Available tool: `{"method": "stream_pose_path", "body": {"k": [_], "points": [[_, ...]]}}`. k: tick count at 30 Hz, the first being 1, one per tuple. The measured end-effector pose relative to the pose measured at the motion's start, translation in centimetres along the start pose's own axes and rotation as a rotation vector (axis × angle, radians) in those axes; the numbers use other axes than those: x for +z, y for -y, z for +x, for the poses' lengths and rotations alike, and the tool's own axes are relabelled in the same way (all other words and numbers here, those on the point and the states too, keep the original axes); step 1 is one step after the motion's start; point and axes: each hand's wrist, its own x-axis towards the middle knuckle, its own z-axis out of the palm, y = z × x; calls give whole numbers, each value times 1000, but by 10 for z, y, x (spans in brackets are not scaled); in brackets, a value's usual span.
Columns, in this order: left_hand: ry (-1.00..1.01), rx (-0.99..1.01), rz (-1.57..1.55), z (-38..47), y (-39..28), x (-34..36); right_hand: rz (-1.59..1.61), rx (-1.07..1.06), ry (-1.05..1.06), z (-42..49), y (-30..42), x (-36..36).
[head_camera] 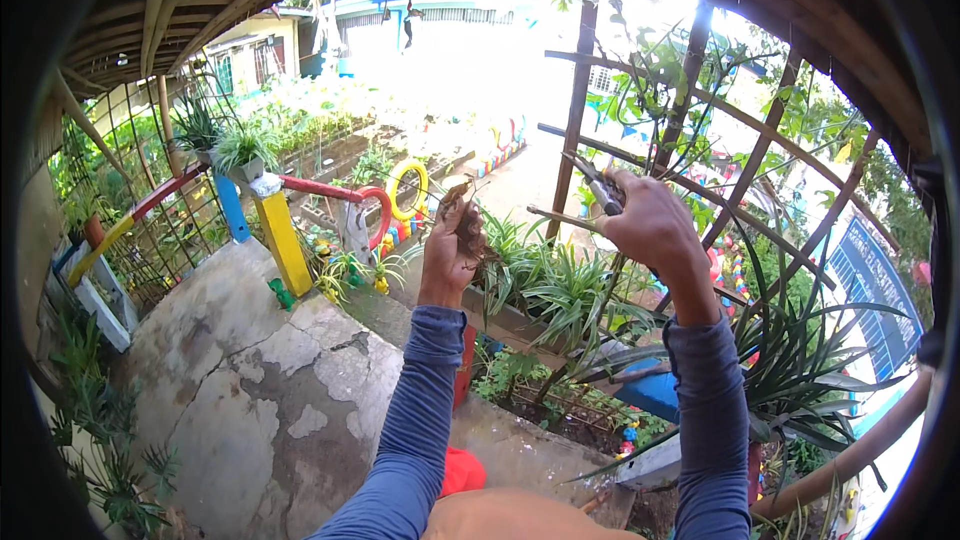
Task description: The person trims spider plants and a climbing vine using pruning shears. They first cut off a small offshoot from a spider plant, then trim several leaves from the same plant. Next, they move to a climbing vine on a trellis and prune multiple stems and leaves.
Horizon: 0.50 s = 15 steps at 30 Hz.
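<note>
My left hand [442, 262] is raised in front of me, its fingers closed around a bunch of dry brown leaves and thin stems [471, 231]. To its right, my right hand [660, 221] grips a pair of pruning shears [602, 191], the metal end pointing up and left. Whether the blades are parted is too small to tell. A thin brown stick [559, 216] reaches left from beside the right fingers; its other end is hidden. Behind both hands a climbing vine [660, 97] grows over a wooden lattice [577, 105]. Spider plants [562, 285] fill a planter box below the hands.
A cracked concrete floor [225, 390] lies to the left, with a yellow post [283, 244] and red railing [322, 187] at its edge. A long-leaved potted plant [795, 367] stands close to my right forearm. Overhead is a wooden roof [150, 7].
</note>
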Motion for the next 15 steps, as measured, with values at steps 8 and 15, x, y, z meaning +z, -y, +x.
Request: {"method": "stream_pose_path", "body": {"k": [8,15], "points": [[325,79,85,41,6,62,360,63,85,-49,-37,33],[419,181,97,91,15,172,564,150,11,-73,-46,37]]}}
